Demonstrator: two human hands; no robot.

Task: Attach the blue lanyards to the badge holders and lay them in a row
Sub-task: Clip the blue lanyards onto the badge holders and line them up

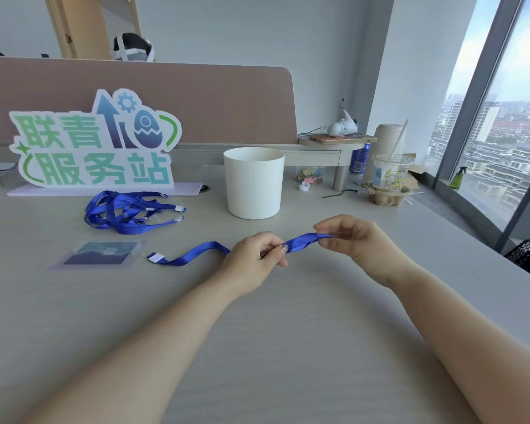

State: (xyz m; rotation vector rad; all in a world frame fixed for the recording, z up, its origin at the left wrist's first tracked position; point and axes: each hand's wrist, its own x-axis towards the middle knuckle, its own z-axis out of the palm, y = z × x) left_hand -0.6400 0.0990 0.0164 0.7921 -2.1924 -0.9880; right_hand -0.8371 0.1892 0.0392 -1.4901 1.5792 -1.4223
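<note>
Left hand (254, 255): lanyard pinched.
Right hand (349, 240): lanyard pinched at fingertips.
Lanyard (300, 242): held between both hands; clip end laid on desk (288, 316), left of left hand.
Badge holder (101, 254): flat, further left, beside clip.
Spare lanyards (126, 212): heaped beyond holder.

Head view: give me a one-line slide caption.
Left hand and right hand pinch one blue lanyard above the desk, its clip end beside a badge holder, spare lanyards piled behind.
</note>
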